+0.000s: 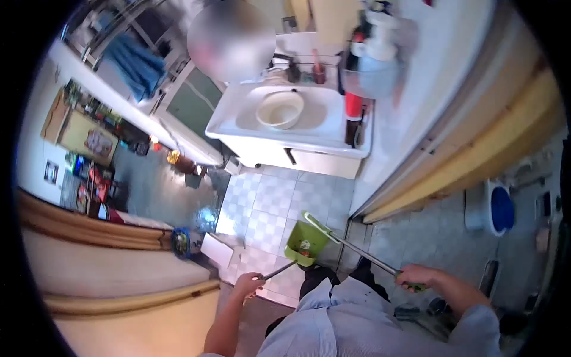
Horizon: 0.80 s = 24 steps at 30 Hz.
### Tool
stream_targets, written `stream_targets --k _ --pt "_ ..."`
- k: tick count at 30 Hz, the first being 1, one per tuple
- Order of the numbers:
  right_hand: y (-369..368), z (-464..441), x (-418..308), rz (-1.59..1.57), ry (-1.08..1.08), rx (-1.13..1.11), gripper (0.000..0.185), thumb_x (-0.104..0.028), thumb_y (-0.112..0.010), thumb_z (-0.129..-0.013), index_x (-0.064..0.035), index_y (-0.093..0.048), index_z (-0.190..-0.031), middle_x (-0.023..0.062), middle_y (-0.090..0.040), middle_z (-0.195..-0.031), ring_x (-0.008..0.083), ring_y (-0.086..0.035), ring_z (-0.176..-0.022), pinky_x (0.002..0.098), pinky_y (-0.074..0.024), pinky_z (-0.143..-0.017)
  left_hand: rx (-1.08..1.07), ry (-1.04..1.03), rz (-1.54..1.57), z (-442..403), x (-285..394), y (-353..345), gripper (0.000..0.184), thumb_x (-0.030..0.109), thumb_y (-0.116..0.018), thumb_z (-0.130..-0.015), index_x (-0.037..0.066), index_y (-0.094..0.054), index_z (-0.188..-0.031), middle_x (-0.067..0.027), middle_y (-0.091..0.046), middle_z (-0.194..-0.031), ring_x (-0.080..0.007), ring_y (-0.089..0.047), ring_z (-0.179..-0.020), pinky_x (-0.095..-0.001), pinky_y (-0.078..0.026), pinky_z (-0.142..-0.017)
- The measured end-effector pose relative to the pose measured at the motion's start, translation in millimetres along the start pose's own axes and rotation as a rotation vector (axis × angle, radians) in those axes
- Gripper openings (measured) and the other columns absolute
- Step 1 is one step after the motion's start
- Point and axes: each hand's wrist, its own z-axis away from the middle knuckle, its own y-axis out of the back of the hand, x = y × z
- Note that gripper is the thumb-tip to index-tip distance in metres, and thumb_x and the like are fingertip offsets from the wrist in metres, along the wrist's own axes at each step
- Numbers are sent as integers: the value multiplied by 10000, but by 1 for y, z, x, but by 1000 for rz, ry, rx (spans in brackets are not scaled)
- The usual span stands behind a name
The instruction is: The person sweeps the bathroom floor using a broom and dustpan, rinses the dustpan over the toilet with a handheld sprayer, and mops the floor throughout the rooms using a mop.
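My left hand [248, 285] is closed around the dark handle of a long-handled green dustpan [294, 243], low over the tiled floor in front of my feet. Some small debris, partly whitish and reddish, lies inside the pan. In my right hand [416, 276] is the metal-stemmed handle of a broom [369, 256], with a green grip end showing below the fingers. The broom's pale green head lies along the pan's right upper edge; whether it touches the pan I cannot tell.
Ahead stands a white washbasin [321, 128] with a cream bowl [279, 110] in it. A doorway on the left opens onto another room. To the right, a yellowish door frame [464, 172] borders an area with a blue-and-white tub [501, 209]. A white flat panel [217, 250] stands near the left threshold.
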Motion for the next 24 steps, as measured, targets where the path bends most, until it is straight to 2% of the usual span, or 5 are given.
stream_targets --k 3,6,17,22,24 --pt "-21 -3 -40 48 2 30 124 -146 -552 -721 -31 -507 -711 27 -492 -600 116 -477 -476 267 -398 -411 34 44 248 -6 -35 7 354 180 -622 -680 54 -609 -1011 -81 -613 -681 -121 -486 -417 -251 -406 -372" --pt "-39 -10 -73 142 39 62 143 -147 -552 -731 -13 -499 -739 44 -502 -626 130 -483 -494 274 -423 -433 127 63 363 -3 -56 10 319 174 -631 -717 73 -608 -1019 -75 -614 -692 -114 -479 -432 -254 -379 -363" --pt "-112 -101 -197 202 59 180 100 -107 -569 -714 -23 -520 -691 57 -500 -579 160 -478 -443 298 -401 -399 342 91 690 -13 -126 44 286 192 -578 -687 13 -618 -907 -70 -580 -601 -124 -507 -427 -246 -410 -384" --pt "-126 -141 -259 171 66 183 118 -80 -560 -704 -44 -501 -609 60 -498 -545 136 -468 -422 267 -373 -376 354 143 810 -50 -141 58 283 178 -579 -684 28 -618 -920 -72 -571 -591 -122 -500 -417 -253 -398 -362" --pt "-133 -154 -287 195 85 212 107 -72 -553 -704 -36 -504 -616 62 -500 -545 135 -460 -412 263 -371 -366 387 136 870 -62 -142 71 327 164 -614 -705 6 -600 -991 -109 -587 -612 -125 -480 -396 -256 -372 -340"
